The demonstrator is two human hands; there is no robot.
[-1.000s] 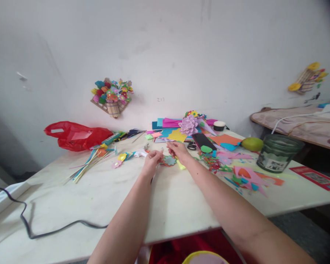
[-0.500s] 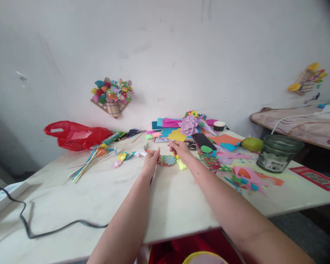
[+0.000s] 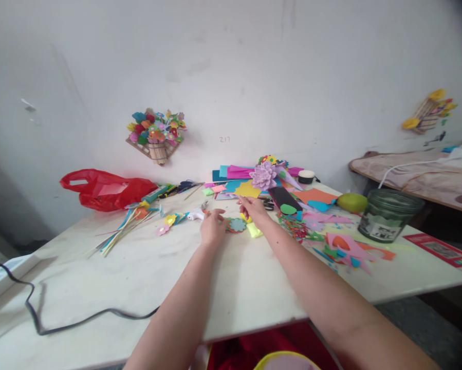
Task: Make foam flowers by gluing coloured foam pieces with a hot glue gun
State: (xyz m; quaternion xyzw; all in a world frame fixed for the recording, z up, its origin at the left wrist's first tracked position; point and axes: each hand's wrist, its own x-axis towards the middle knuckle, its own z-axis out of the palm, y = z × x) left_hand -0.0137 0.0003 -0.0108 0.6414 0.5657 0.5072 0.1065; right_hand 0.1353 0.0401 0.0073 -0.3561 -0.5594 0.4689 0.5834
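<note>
Over the middle of the table, my left hand (image 3: 213, 226) has its fingers loosely bent and apart, with nothing visible in them. Just beyond it lies a white glue gun (image 3: 195, 214), partly covered by the hand. Opposite, my right hand (image 3: 255, 210) has its thumb and fingertips drawn together; whatever is between them is too small to make out. Scalloped foam flower cutouts (image 3: 237, 225), grey-green and orange, lie between the hands. Under the right wrist is a bright yellow piece (image 3: 254, 230). A yellow foam sheet (image 3: 247, 189) lies behind the right fingers.
Left stand a red plastic bag (image 3: 107, 190), thin sticks (image 3: 123, 234) and foam flowers (image 3: 170, 220). To the right are a phone (image 3: 285, 199), foam scraps (image 3: 348, 246), a yellow-green fruit (image 3: 352, 202) and a green bucket (image 3: 388, 216). A black cable (image 3: 111, 311) crosses the front left.
My left hand's fingers have loosened from a pinch and spread a little. My right hand has stayed nearly in place, its fingertips shifting slightly.
</note>
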